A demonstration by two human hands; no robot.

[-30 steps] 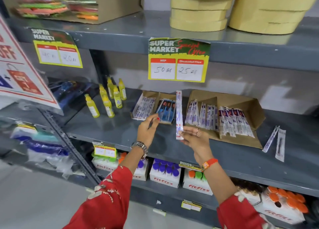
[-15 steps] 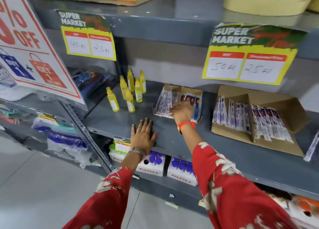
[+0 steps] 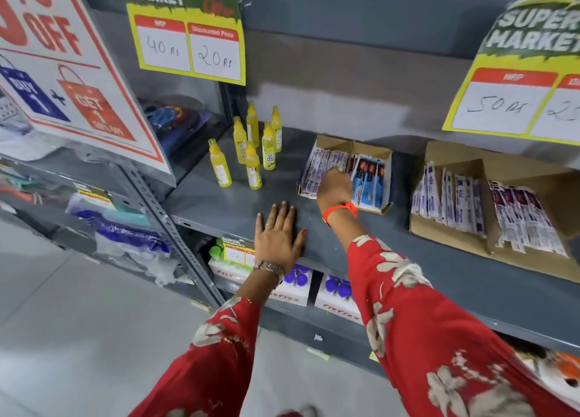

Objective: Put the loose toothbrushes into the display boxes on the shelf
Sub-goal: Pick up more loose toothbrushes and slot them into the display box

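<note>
A small cardboard display box (image 3: pixel 333 142) stands on the grey shelf (image 3: pixel 216 206), with white toothbrush packets (image 3: pixel 315 168) in its left compartment and blue ones (image 3: pixel 369 181) in its right. My right hand (image 3: pixel 334 189) reaches into the left compartment, fingers closed on the top of a white packet among the others. My left hand (image 3: pixel 278 236) lies flat and spread on the shelf's front edge, holding nothing. A larger open cardboard box (image 3: pixel 455 154) to the right holds more rows of packets (image 3: pixel 448 201).
Several yellow bottles (image 3: pixel 254 148) stand left of the small box. Price cards (image 3: pixel 188 36) hang from the shelf above, and a large slanted offer sign (image 3: pixel 62 71) is at the left. White boxes with purple-capped bottles (image 3: pixel 296 286) sit on the shelf below.
My right hand carried a white toothbrush packet left into the small box. My left hand dropped flat onto the shelf edge. The view moved left and closer.
</note>
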